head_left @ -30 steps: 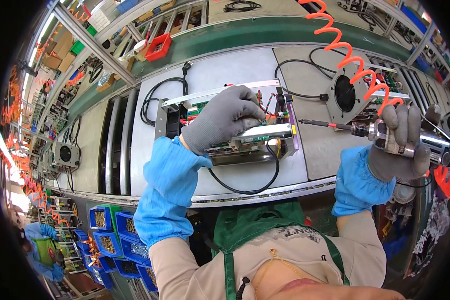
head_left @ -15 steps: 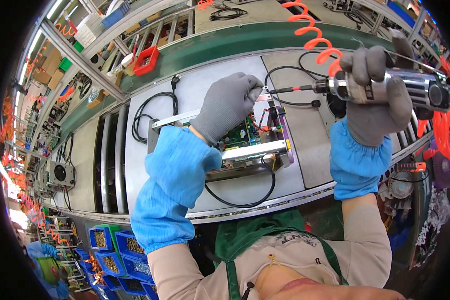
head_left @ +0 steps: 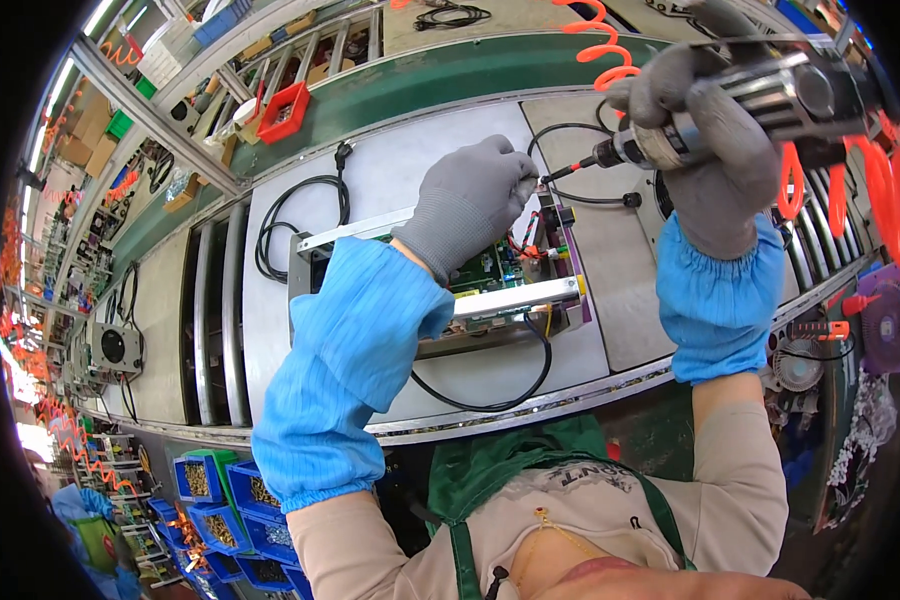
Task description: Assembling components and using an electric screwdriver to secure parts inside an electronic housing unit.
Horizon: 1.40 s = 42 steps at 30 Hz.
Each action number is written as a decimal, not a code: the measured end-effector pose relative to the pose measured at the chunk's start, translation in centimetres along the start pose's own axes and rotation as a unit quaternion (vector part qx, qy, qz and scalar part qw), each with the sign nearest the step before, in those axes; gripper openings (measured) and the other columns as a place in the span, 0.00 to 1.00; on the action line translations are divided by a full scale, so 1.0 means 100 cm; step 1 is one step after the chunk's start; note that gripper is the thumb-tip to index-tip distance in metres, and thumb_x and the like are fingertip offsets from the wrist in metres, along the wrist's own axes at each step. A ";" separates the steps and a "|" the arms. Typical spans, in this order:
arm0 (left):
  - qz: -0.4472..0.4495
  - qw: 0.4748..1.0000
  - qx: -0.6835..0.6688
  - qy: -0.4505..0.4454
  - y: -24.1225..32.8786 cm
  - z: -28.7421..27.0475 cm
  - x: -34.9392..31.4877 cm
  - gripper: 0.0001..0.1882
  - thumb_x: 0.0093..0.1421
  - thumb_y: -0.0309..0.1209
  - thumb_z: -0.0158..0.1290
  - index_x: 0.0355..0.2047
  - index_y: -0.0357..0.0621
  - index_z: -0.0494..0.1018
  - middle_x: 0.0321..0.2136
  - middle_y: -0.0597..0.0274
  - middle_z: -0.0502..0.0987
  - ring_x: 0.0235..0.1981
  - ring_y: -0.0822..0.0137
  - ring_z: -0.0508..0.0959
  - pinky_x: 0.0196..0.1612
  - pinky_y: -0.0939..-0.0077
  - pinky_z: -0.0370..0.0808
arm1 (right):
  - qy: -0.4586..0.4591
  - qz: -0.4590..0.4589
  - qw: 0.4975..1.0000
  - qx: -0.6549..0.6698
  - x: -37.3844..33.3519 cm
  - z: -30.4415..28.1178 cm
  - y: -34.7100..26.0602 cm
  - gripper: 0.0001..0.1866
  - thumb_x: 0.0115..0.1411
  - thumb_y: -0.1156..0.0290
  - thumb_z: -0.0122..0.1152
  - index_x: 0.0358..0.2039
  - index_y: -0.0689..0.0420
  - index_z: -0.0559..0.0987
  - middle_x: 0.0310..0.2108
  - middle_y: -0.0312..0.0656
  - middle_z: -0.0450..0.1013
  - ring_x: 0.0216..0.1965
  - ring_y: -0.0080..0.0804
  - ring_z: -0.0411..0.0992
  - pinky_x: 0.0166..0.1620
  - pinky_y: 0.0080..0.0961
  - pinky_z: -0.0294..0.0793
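My left hand, in a grey glove with a blue sleeve cover, rests on a metal chassis that holds a green circuit board and coloured wires. Its fingertips meet the tip of the screwdriver bit at the chassis's far edge. My right hand, also grey-gloved, grips a pneumatic screwdriver held nearly level, bit pointing left toward my left fingers. An orange coiled air hose runs up from the tool. A black cable loops from the chassis across the grey pallet.
The pallet rides on a green-edged conveyor. Another pallet to the left carries a fan unit. Blue bins of small parts sit at lower left. A red tray lies beyond the belt, and fans and orange hoses crowd the right side.
My right hand has lifted the screwdriver up and leftward, bringing its bit to my left fingertips. My left hand stays on the chassis, which has drifted right with the belt.
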<state>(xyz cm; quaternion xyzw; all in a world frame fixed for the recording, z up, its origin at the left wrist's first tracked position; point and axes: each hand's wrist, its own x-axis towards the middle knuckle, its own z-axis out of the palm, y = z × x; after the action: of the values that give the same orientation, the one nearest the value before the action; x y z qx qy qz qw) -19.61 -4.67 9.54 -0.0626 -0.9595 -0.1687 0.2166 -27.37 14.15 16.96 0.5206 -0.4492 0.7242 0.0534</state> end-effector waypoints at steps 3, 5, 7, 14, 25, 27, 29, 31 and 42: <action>-0.014 1.000 -0.003 -0.016 0.000 -0.001 0.001 0.06 0.57 0.30 0.55 0.34 0.46 0.78 0.31 0.58 0.76 0.31 0.56 0.78 0.35 0.67 0.75 | -0.056 -0.041 0.998 0.004 0.008 -0.006 0.014 0.12 0.59 0.69 0.47 0.35 0.66 0.74 0.26 0.47 0.67 0.24 0.33 0.66 0.43 0.41 0.74; -0.013 1.000 -0.021 -0.015 -0.001 -0.001 0.000 0.05 0.57 0.30 0.55 0.34 0.46 0.78 0.32 0.58 0.76 0.31 0.57 0.78 0.35 0.67 0.75 | -0.084 -0.028 0.995 0.050 0.016 -0.006 0.011 0.11 0.60 0.71 0.48 0.35 0.66 0.73 0.28 0.49 0.71 0.22 0.31 0.69 0.42 0.41 0.76; -0.015 0.999 -0.039 -0.015 -0.001 -0.001 -0.001 0.05 0.57 0.29 0.55 0.34 0.46 0.78 0.32 0.58 0.76 0.31 0.57 0.78 0.36 0.67 0.75 | -0.109 0.015 0.991 0.071 0.024 -0.008 0.009 0.11 0.59 0.71 0.49 0.36 0.66 0.74 0.28 0.48 0.71 0.19 0.28 0.67 0.42 0.40 0.76; -0.020 0.999 -0.044 -0.001 0.001 0.001 -0.003 0.05 0.56 0.28 0.56 0.33 0.45 0.78 0.32 0.58 0.76 0.31 0.57 0.78 0.36 0.68 0.75 | -0.149 0.076 0.984 0.059 0.031 0.003 0.009 0.10 0.60 0.72 0.51 0.38 0.65 0.75 0.25 0.45 0.73 0.14 0.23 0.64 0.42 0.32 0.76; -0.021 0.995 -0.093 0.027 -0.003 0.004 -0.002 0.05 0.56 0.27 0.56 0.32 0.42 0.79 0.30 0.57 0.76 0.30 0.58 0.78 0.35 0.69 0.75 | 0.005 0.183 0.979 -0.095 0.039 0.053 -0.039 0.28 0.47 0.84 0.58 0.52 0.59 0.67 0.22 0.38 0.73 0.20 0.21 0.69 0.22 0.18 0.65; 0.003 0.994 -0.100 0.031 -0.002 0.004 -0.004 0.05 0.56 0.26 0.55 0.33 0.42 0.79 0.31 0.57 0.76 0.30 0.58 0.78 0.36 0.69 0.75 | -0.034 0.192 0.981 0.002 0.039 0.050 -0.037 0.28 0.46 0.84 0.59 0.51 0.60 0.68 0.21 0.37 0.72 0.19 0.20 0.67 0.21 0.18 0.64; -0.011 0.995 -0.093 0.022 -0.001 0.004 -0.003 0.05 0.56 0.26 0.55 0.33 0.42 0.79 0.31 0.57 0.76 0.30 0.58 0.78 0.36 0.69 0.75 | -0.027 0.226 0.973 -0.034 0.042 0.053 -0.037 0.28 0.46 0.83 0.59 0.51 0.61 0.68 0.21 0.37 0.71 0.18 0.19 0.67 0.20 0.18 0.63; -0.027 0.996 -0.088 0.009 -0.003 0.006 -0.002 0.06 0.56 0.26 0.55 0.33 0.42 0.79 0.31 0.57 0.76 0.30 0.58 0.78 0.36 0.69 0.75 | -0.019 0.264 0.962 -0.069 0.044 0.053 -0.028 0.27 0.47 0.83 0.59 0.51 0.61 0.68 0.21 0.37 0.71 0.17 0.19 0.66 0.19 0.18 0.62; -0.057 0.991 0.091 -0.079 0.012 0.004 0.003 0.14 0.54 0.41 0.58 0.34 0.44 0.79 0.31 0.57 0.77 0.32 0.56 0.79 0.38 0.64 0.76 | 0.009 0.242 0.970 0.025 0.057 0.053 0.002 0.08 0.53 0.72 0.61 0.32 0.60 0.73 0.19 0.40 0.70 0.13 0.18 0.61 0.15 0.14 0.57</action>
<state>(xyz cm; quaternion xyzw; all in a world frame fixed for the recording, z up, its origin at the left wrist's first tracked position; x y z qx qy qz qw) -19.81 -3.43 9.63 -0.0009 -0.9870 -0.0872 0.1347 -26.26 8.04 21.70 0.3912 -0.5431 0.7311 -0.1323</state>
